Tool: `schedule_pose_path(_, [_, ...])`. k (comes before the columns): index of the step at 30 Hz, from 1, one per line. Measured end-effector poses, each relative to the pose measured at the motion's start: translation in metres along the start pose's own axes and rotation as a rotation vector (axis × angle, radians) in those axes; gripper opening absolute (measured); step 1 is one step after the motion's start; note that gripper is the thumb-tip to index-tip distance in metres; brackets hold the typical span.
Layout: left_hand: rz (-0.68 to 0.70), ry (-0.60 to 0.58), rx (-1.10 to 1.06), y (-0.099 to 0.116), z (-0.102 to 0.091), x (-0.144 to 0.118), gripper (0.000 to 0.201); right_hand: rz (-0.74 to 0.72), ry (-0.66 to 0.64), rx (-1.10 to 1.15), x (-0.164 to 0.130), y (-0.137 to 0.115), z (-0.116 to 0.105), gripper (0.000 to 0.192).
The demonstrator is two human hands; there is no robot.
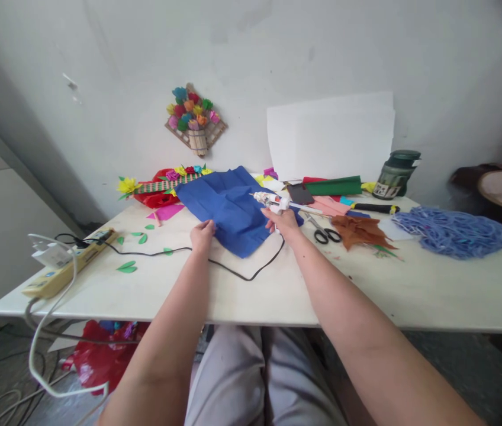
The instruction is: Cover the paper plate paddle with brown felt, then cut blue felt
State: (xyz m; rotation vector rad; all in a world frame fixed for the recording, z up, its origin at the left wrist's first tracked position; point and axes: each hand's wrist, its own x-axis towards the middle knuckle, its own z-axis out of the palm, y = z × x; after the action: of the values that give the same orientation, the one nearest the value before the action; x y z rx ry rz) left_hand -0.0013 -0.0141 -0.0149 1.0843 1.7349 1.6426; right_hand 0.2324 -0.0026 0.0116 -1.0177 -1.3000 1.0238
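A creased blue paper sheet (228, 207) lies in the middle of the white table (242, 290). My left hand (202, 234) rests on the sheet's near left edge, fingers curled onto the paper. My right hand (283, 222) is closed around a white hot glue gun (275, 202), whose nozzle points left over the blue sheet. A black cord (233, 269) runs from the gun across the table towards a power strip (67, 266) at the left edge.
Black scissors (327, 235), brown paper leaves (357, 231), a blue stringy pile (453, 231), a dark jar (396, 173), rolled green paper (333, 186) and a knife (369, 207) lie to the right. Paper flowers (162, 186) and green leaf cut-outs (127, 267) are on the left. A white sheet (331, 136) leans on the wall.
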Motion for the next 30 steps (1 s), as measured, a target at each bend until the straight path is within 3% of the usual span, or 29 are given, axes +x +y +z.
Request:
schedule_pose_path(2, [-0.075,0.063,-0.136,0.0,-0.002,0.003,0.026,-0.014,-0.033,-0.007,-0.002,-0.002,0.004,0.027])
schedule_pose_path(5, [0.014,0.074,-0.115,0.013,0.001,-0.005,0.027,-0.015,-0.072,0.104,-0.005,-0.007,0.016,0.029])
schedule_pose_path(7, [0.133,-0.078,-0.063,0.027,0.007,-0.018,0.036,-0.012,-0.104,0.23,-0.007,-0.011,0.025,0.028])
schedule_pose_path(9, [0.195,-0.315,-0.044,0.041,0.016,-0.035,0.041,-0.02,-0.096,0.319,-0.009,-0.015,0.034,0.031])
schedule_pose_path(12, [0.132,-0.569,-0.119,0.053,0.03,-0.058,0.049,-0.051,-0.058,0.308,-0.011,-0.017,0.046,0.04])
schedule_pose_path(15, [0.152,-0.603,-0.177,0.054,0.035,-0.069,0.047,-0.052,-0.135,0.224,-0.013,-0.017,0.055,0.05])
schedule_pose_path(19, [0.187,-0.629,-0.211,0.053,0.024,-0.065,0.042,-0.017,-0.273,0.198,-0.012,-0.015,0.065,0.06])
schedule_pose_path(22, [0.22,-0.525,-0.143,0.055,0.007,-0.054,0.036,-0.056,-0.329,0.167,-0.012,-0.013,0.071,0.054])
schedule_pose_path(26, [0.246,-0.249,-0.035,0.047,-0.027,-0.03,0.03,-0.161,-0.427,-0.074,-0.015,-0.004,0.071,0.045])
schedule_pose_path(28, [0.206,-0.077,0.114,0.04,-0.049,-0.015,0.03,-0.245,-0.415,-0.286,-0.017,0.003,0.071,0.042])
schedule_pose_path(30, [0.127,0.058,0.399,0.032,-0.071,-0.001,0.035,-0.339,-0.357,-0.486,-0.018,0.008,0.071,0.036])
